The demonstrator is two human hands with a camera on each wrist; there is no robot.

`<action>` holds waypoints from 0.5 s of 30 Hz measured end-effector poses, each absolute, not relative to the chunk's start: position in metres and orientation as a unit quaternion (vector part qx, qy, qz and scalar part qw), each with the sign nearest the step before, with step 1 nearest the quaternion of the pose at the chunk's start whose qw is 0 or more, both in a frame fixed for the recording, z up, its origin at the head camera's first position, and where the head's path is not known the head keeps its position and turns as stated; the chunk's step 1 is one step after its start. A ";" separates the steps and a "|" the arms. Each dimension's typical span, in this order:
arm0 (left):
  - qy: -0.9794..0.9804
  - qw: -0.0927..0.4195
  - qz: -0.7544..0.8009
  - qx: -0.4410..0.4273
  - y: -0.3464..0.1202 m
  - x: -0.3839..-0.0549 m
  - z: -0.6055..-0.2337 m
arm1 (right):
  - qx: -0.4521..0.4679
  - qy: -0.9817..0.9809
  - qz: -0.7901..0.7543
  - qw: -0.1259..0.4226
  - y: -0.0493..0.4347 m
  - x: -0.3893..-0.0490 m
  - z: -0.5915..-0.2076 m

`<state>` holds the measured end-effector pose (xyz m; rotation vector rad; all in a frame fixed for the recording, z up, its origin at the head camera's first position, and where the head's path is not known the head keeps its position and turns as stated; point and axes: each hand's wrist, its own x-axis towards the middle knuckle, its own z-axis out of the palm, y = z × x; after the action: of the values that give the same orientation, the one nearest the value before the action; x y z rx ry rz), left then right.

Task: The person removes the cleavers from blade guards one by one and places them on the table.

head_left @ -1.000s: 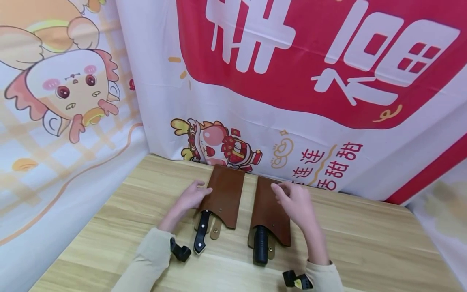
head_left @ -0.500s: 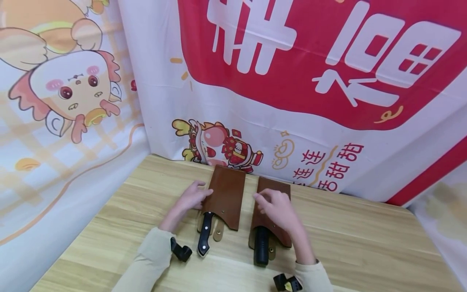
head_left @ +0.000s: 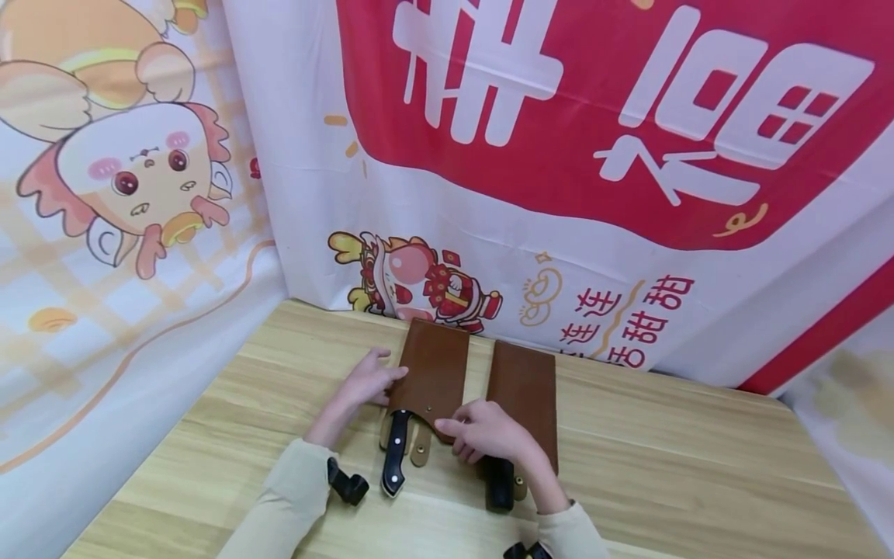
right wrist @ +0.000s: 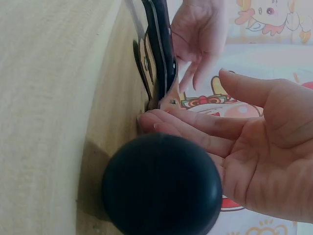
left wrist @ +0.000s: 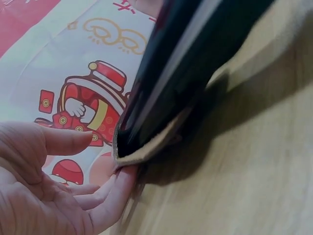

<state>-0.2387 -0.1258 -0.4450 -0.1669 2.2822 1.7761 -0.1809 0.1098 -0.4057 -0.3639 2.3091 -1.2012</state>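
Observation:
A brown leather knife sheath [head_left: 434,361] lies on the table, and a black riveted knife handle [head_left: 395,454] sticks out of its near end. My left hand [head_left: 366,378] rests at its left edge; in the left wrist view the fingers [left wrist: 115,198] lie at the sheath's mouth, with the thumb apart. My right hand [head_left: 489,429] reaches to the lower right corner of that sheath, its fingers extended and thumb raised in the right wrist view. Beside it lies a second brown sheath [head_left: 525,380], partly covered by the right hand, with a round black handle [head_left: 499,495] protruding.
A tan snap strap [head_left: 421,452] lies next to the riveted handle. The wooden table [head_left: 670,458] meets a printed white and red cloth [head_left: 447,186] behind the sheaths. Another printed cloth [head_left: 140,326] hangs at the left.
My right hand has moved left and nearer, from over the second sheath to the first sheath's lower corner. The left hand has stayed at the first sheath's edge; that sheath has shifted slightly right.

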 end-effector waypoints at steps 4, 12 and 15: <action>0.781 0.126 0.610 -0.053 -0.123 -0.238 -0.447 | -0.138 0.851 -0.435 0.259 0.107 -0.179 -0.408; 0.777 0.129 0.613 -0.055 -0.118 -0.239 -0.450 | -0.151 0.850 -0.429 0.268 0.105 -0.179 -0.409; 0.780 0.135 0.608 -0.050 -0.115 -0.239 -0.451 | -0.158 0.847 -0.428 0.274 0.103 -0.178 -0.410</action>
<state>-0.2390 -0.1149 -0.4513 -0.1440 2.2616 1.7631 -0.1785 0.1034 -0.4097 -0.4258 2.2764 -1.1495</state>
